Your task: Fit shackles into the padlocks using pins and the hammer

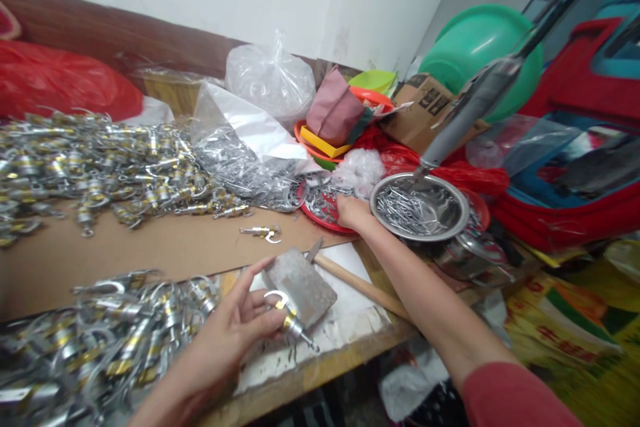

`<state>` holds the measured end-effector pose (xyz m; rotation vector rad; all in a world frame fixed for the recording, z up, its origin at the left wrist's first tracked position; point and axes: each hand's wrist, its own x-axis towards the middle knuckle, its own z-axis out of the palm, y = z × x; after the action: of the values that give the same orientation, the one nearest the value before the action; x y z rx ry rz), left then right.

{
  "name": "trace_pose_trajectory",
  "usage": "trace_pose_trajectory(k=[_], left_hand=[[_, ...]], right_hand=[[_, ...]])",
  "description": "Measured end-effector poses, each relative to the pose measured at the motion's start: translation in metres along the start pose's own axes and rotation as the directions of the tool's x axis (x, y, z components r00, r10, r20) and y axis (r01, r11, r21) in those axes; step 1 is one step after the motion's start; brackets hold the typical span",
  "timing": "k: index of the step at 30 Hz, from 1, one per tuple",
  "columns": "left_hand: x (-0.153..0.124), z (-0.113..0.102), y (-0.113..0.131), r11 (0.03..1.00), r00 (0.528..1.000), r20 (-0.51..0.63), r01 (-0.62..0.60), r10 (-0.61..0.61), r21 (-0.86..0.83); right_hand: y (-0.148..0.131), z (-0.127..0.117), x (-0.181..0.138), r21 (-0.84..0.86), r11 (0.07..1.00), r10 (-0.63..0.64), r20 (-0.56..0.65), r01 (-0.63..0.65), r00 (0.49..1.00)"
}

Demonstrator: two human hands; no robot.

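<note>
My left hand (250, 320) pinches a metal hook fitting (293, 323) with a silver cylindrical body, a yellow band and a small ring at its end. It holds the fitting over the near edge of a grey metal block (305, 287). My right hand (353, 212) reaches into a red plate (330, 222) of small metal parts; its fingers look curled, and their tips are hidden. Beside the block lies a hammer (360, 285) with a wooden handle, under my right forearm. One similar hook fitting (263, 232) lies alone on the cardboard.
Heaps of hook fittings (90, 167) cover the left, with another pile (135, 333) nearer. A steel bowl (420, 207) of metal pins stands right of the plate. Behind are a clear bag (240, 160) of metal parts, a cardboard box (425, 110) and a green basin (485, 47).
</note>
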<state>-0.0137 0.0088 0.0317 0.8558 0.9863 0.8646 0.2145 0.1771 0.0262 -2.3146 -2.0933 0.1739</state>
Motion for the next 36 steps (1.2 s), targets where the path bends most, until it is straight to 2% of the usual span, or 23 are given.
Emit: trace_pose_trajectory(k=[3, 6, 9, 12, 13, 14, 16, 17, 19, 21, 25, 30, 34, 36], left_hand=[[0.004, -0.003, -0.002, 0.998, 1.000, 0.019, 0.010, -0.009, -0.063], [0.009, -0.007, -0.006, 0.997, 1.000, -0.002, -0.003, 0.003, -0.083], [0.012, -0.010, -0.010, 0.996, 0.999, -0.022, -0.025, 0.024, -0.083], [0.014, -0.011, -0.010, 0.995, 1.000, -0.008, -0.029, 0.028, -0.093], [0.014, -0.011, -0.010, 0.995, 1.000, -0.002, -0.029, 0.029, -0.097], [0.014, -0.011, -0.009, 0.994, 1.000, 0.004, -0.029, 0.030, -0.103], [0.013, -0.010, -0.007, 0.993, 0.999, 0.011, -0.033, 0.034, -0.114], [0.013, -0.010, -0.006, 0.992, 0.999, 0.013, -0.034, 0.036, -0.120], [0.012, -0.010, -0.005, 0.991, 0.999, 0.029, -0.037, 0.041, -0.126], [0.011, -0.010, -0.003, 0.991, 0.998, 0.042, -0.035, 0.041, -0.126], [0.010, -0.012, -0.002, 0.997, 1.000, 0.011, -0.027, 0.028, -0.068], [0.011, -0.013, -0.001, 1.000, 1.000, 0.005, -0.012, 0.012, 0.020], [0.012, -0.013, 0.000, 0.995, 1.000, -0.010, -0.012, 0.013, 0.095], [0.012, -0.014, 0.000, 0.992, 1.000, -0.004, -0.007, 0.008, 0.128]], right_hand=[[0.001, -0.002, 0.005, 0.017, 1.000, -0.026, 0.035, 0.025, 0.999], [0.007, -0.009, -0.003, 0.101, 0.990, -0.097, 0.000, 0.097, 0.995], [0.002, -0.014, -0.037, 0.209, 0.956, -0.187, -0.109, 0.206, 0.976], [-0.015, -0.011, -0.093, 0.326, 0.855, -0.335, -0.246, 0.403, 0.910], [-0.021, -0.008, -0.112, 0.399, 0.713, -0.440, -0.387, 0.577, 0.810], [-0.027, -0.004, -0.129, 0.397, 0.568, -0.529, -0.496, 0.721, 0.689], [-0.036, 0.002, -0.153, 0.265, 0.387, -0.638, -0.615, 0.883, 0.464], [-0.038, 0.004, -0.159, 0.178, 0.352, -0.688, -0.617, 0.919, 0.382], [-0.042, 0.006, -0.163, 0.029, 0.327, -0.774, -0.565, 0.945, 0.285], [-0.043, 0.004, -0.162, -0.062, 0.303, -0.822, -0.521, 0.951, 0.228], [-0.047, -0.004, -0.163, -0.259, 0.316, -0.878, -0.444, 0.913, 0.177], [-0.052, -0.004, -0.173, -0.472, 0.273, -0.934, -0.340, 0.838, 0.113], [-0.051, 0.001, -0.177, -0.521, 0.293, -0.924, -0.369, 0.802, 0.098], [-0.049, 0.004, -0.180, -0.521, 0.317, -0.916, -0.386, 0.793, 0.112]])
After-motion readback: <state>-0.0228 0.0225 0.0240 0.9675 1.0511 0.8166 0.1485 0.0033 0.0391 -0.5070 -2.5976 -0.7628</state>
